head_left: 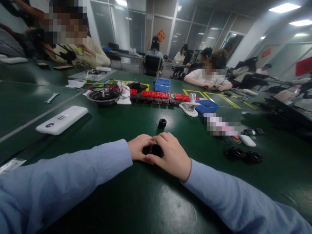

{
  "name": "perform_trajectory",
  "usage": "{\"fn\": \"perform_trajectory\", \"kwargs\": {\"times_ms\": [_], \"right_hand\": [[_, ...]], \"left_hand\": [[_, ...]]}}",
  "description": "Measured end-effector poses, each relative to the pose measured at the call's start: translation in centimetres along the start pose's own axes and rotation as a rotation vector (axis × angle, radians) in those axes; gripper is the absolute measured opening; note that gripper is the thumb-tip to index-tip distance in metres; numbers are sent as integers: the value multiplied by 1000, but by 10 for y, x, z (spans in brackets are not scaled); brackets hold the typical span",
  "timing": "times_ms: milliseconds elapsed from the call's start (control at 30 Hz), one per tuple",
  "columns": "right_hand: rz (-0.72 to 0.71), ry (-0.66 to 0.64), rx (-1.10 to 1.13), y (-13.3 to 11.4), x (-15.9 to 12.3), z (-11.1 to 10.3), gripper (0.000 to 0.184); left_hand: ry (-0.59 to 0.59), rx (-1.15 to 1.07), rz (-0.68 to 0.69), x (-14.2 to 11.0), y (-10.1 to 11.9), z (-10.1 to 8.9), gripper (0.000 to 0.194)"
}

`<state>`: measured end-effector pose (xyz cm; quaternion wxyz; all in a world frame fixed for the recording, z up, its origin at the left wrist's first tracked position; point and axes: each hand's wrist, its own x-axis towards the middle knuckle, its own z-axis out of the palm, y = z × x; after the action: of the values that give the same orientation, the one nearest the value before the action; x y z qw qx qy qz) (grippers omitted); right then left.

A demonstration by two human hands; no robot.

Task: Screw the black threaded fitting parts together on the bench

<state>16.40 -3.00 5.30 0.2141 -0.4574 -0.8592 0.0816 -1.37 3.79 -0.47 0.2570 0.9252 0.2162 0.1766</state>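
on the dark green table (pixel 136 195), the two hands of the person meet in the middle, both coming out of light blue sleeves (pixel 104 161). the left hand (pixel 141 148) is bent around the left side of a black ring (pixel 156 150), with its fingers at the far side and its thumb at the near side. the right hand (pixel 170 154) holds the same ring from the right, its fingers arched over it and its thumb in front, so both hands are narrow around this one thing. the ring shows its round opening between them; if its underside touches the table, i cannot tell. just beyond the fingers, a smaller black ring (pixel 162 123) stands alone on the table. to the right, well apart from the hands, two black round parts (pixel 243 155) lie side by side, and a small white object (pixel 248 140) is near them. on the left lies a white box (pixel 62 120) with rounded ends, and behind it a wrench (pixel 51 98). farther back there are a metal bowl (pixel 103 99), two white clips (pixel 190 106), a row of red blocks (pixel 156 94) and two blue baskets (pixel 208 106). across the table, a co-worker in a white shirt (pixel 207 78) sits with both hands on the tabletop.
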Motion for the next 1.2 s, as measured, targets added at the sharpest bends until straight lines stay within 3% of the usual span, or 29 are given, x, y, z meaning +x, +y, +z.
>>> {"fn": "perform_trajectory", "kwargs": {"times_ms": [133, 433, 1200], "right_hand": [[-37, -3, 3, 2, -3, 7, 26], [-162, 33, 5, 5, -7, 10, 19], [-446, 168, 161, 18, -7, 20, 24]], "left_hand": [[12, 3, 17, -1, -4, 2, 61], [9, 22, 1, -2, -5, 3, 50], [6, 37, 26, 0, -3, 2, 50]]}}
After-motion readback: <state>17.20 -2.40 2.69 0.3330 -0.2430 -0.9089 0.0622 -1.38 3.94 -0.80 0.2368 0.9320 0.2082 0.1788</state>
